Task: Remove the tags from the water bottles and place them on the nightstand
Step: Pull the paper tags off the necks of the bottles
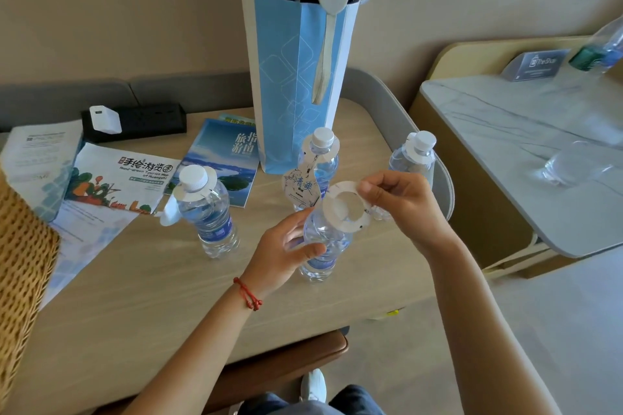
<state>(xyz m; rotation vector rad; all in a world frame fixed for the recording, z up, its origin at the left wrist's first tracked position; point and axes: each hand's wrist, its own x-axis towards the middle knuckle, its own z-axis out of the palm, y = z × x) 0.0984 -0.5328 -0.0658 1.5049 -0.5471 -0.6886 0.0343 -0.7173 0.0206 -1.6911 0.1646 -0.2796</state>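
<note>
Several clear water bottles stand on the wooden table (141, 293). My left hand (286, 253) grips the body of the nearest bottle (325, 246). My right hand (401, 202) pinches a white paper tag (344, 209) with a round hole, held at the top of that bottle. Behind it stands a bottle (320, 162) with a tag (300, 189) hanging from its neck. A bottle on the left (209, 212) and one at the right edge (413, 158) also wear neck tags. The grey marble nightstand (526, 152) is to the right.
A tall blue paper bag (296, 77) stands at the back of the table. Brochures (118, 182), a black power strip (135, 121) with a white charger lie left. A woven basket (23, 263) sits at the left edge. On the nightstand are a glass (569, 165), a sign and another bottle (603, 47).
</note>
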